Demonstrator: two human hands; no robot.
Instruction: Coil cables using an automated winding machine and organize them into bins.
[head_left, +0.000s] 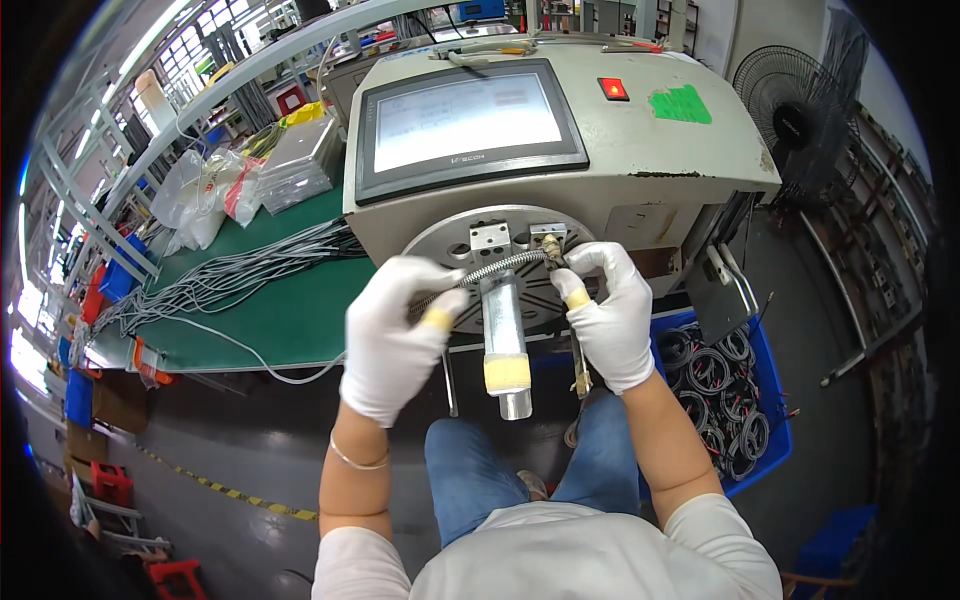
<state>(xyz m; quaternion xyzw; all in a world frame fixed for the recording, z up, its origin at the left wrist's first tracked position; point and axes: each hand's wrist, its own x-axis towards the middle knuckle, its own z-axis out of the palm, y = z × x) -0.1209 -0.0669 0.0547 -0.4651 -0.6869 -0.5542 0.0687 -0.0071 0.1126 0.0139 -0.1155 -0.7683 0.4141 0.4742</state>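
Note:
A ribbed silver metal-sheathed cable [503, 265] curves across the front of a round slotted plate [425, 240] on the machine. My left hand [395, 335], in a white glove with yellow tape on the thumb, pinches the cable on its left stretch. On the right, my gloved right hand [615, 320] has thumb and forefinger closed at a small brass-coloured fitting [552, 250] where the cable ends. That fitting sits beside a metal clamp block [547, 232]. Between my hands, a steel cylinder [503, 320] banded with yellow tape [507, 374] juts toward me from the plate.
Above the plate stands the machine's screen [465, 125], with a lit red switch [613, 90] to its right. Grey cables [230, 270] lie bundled on the green table [300, 335] at left. A blue crate [770, 385] of coiled cables is at right, with a black fan [795, 120] behind.

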